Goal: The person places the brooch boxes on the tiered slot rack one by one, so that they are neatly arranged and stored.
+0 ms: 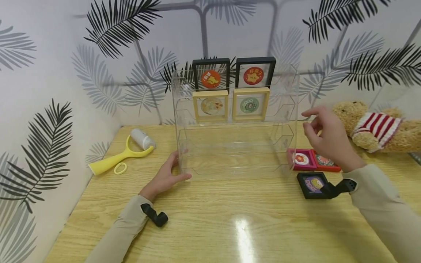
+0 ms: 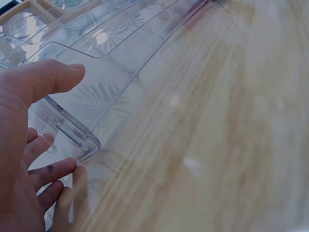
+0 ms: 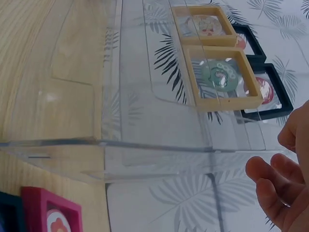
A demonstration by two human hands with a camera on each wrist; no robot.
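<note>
A clear acrylic display rack (image 1: 235, 170) with stepped tiers stands on the table. On its upper tiers are two black-framed pictures, one with an orange badge (image 1: 210, 79) and one with a red star badge (image 1: 253, 75). Below them sit two light wood frames (image 1: 210, 106), also in the right wrist view as a wood frame with a green badge (image 3: 227, 102). My left hand (image 1: 164, 177) touches the rack's lower left side, thumb extended across the front corner. My right hand (image 1: 329, 137) is raised just right of the rack, fingers loosely bent with nothing in them.
Right of the rack lie a pink frame (image 1: 308, 167), a red frame (image 1: 332, 168) and a small black frame (image 1: 304, 186). A teddy bear (image 1: 402, 137) lies behind my right hand. At left are a yellow slingshot-shaped handle (image 1: 108, 164), a yellow ring (image 1: 120, 173) and a white cylinder (image 1: 141, 138).
</note>
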